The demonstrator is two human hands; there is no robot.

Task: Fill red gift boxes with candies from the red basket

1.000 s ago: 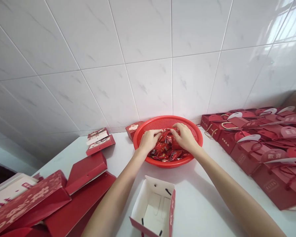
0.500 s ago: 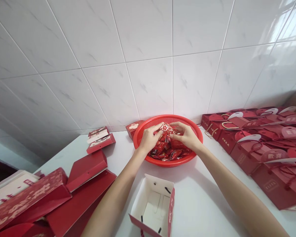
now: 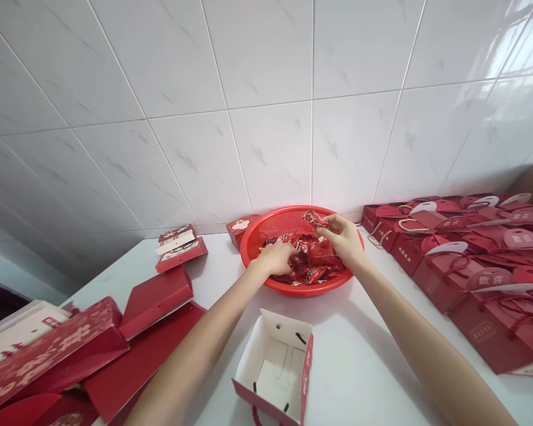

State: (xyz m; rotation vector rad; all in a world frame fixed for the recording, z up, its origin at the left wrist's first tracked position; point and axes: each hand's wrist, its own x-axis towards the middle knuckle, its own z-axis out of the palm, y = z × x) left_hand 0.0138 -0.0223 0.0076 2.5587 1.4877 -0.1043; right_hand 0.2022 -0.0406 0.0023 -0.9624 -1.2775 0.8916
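A red plastic basket (image 3: 247, 260) holds a heap of shiny red wrapped candies (image 3: 317, 274). My right hand (image 3: 344, 238), over the basket's right side, pinches a small red candy packet (image 3: 314, 219) with a pale pattern between thumb and fingers. Lower and to the left, my left hand (image 3: 276, 258) reaches into the heap, its fingers apart over the wrappers and the tips partly hidden among them. In front of the basket, between my forearms, stands an open-topped gift box (image 3: 273, 361), white inside and red outside, with black cord ends on its inner walls.
Rows of closed red gift boxes (image 3: 444, 284) with cord handles line the right side. Unfolded red cartons (image 3: 155, 299) and a patterned red box (image 3: 53, 355) lie at left. Behind the basket, a small red box (image 3: 240, 228) stands near the tiled wall (image 3: 270, 154).
My hands, together on the patterned packet before, have parted. The right one keeps it and has shifted right; the left has let go and dropped into the candies.
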